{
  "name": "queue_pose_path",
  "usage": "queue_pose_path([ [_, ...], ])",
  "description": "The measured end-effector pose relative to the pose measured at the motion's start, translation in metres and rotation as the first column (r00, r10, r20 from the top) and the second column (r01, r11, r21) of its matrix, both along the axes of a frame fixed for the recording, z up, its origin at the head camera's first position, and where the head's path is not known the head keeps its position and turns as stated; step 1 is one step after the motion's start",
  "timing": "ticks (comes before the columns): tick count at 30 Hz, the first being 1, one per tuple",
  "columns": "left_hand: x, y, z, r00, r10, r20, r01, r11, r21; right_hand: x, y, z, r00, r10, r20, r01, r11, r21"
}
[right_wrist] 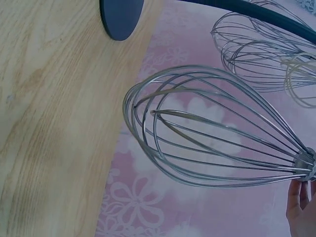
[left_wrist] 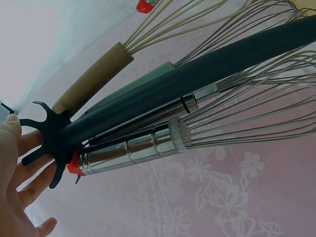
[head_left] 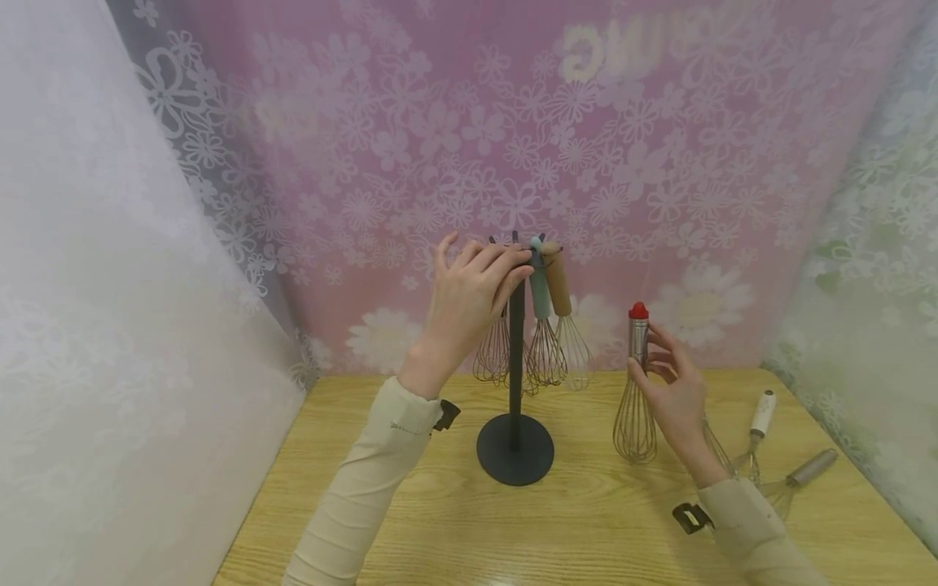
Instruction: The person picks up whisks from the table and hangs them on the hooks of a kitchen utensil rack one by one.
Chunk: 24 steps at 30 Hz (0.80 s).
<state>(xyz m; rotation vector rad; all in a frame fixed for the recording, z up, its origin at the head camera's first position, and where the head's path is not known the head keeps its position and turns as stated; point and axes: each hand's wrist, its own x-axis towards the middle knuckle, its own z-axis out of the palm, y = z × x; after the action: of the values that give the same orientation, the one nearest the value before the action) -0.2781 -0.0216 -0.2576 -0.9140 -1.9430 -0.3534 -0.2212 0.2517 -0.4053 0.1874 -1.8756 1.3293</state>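
My left hand (head_left: pixel 469 297) is at the top of a black whisk stand (head_left: pixel 516 358), thumb and fingers pinching its hooked crown (left_wrist: pixel 52 136). Hanging there are a whisk with a wooden handle (left_wrist: pixel 94 76), one with a pale green handle (head_left: pixel 540 289), a slim metal-handled whisk (left_wrist: pixel 163 111), and a whisk with a shiny metal handle and red end (left_wrist: pixel 131 150). To the right of the stand, my right hand (head_left: pixel 677 395) grips another red-topped metal-handled whisk (head_left: pixel 638 338) upright, wires down. Its wire loops (right_wrist: pixel 212 133) fill the middle of the right wrist view.
On the wooden table (head_left: pixel 586 529), right of my right hand, lie a white-handled whisk (head_left: pixel 763 413) and a grey-handled one (head_left: pixel 812 467); wires of another show behind the wrist. The stand's round base (head_left: pixel 515 452) sits mid-table. A pink flowered curtain (head_left: pixel 410 163) hangs behind.
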Motion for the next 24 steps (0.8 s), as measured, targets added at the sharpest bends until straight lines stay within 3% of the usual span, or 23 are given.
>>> queue_pose_path([
  [24, 0.001, 0.000, -0.001, 1.000, 0.003, 0.004, -0.003, 1.000, 0.000, 0.014, -0.017, 0.028, 0.993, 0.086, -0.079, -0.087, 0.996, -0.006],
])
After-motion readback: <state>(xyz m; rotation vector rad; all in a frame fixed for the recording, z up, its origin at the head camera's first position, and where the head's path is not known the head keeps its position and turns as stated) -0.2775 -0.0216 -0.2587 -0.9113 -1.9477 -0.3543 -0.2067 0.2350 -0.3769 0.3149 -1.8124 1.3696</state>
